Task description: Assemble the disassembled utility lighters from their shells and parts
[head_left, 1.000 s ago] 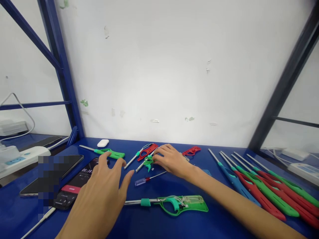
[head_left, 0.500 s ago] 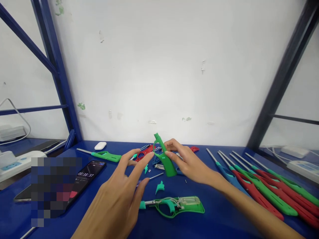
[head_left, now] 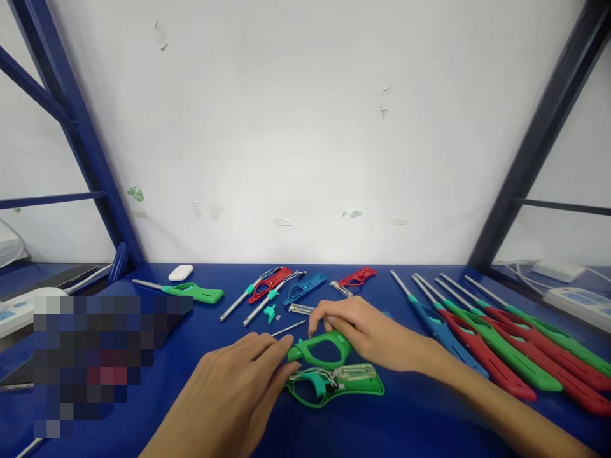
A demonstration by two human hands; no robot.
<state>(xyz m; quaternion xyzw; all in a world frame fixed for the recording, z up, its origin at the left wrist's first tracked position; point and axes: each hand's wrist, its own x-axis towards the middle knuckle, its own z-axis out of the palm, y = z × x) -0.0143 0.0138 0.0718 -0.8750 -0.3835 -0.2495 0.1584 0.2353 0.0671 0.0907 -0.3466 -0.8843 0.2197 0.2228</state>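
Observation:
A green lighter half-shell (head_left: 329,351) is tilted just above the table between my two hands. My right hand (head_left: 360,327) grips its wide end from above. At the narrow end, my left hand (head_left: 243,381) has thumb and index finger closed around the tip. Right below lies an opened green lighter half (head_left: 367,387), with a teal trigger (head_left: 315,385), wires and a clear fuel tank (head_left: 356,372) in it. My left hand covers its front end. Behind the hands lie a thin metal rod (head_left: 289,328) and a loose teal trigger (head_left: 270,313).
Several assembled lighters (head_left: 496,343) lie in a row on the right; one green lighter (head_left: 193,292) is at the left. Red shells (head_left: 360,277), a blue shell (head_left: 305,288) and metal tubes (head_left: 236,302) lie at the back. A white case (head_left: 181,273) and a blurred-out area are on the left.
My right hand has brought the green half-shell down and turned it from upright to nearly level over the opened lighter. My left fingers have closed at its tip. The view has shifted.

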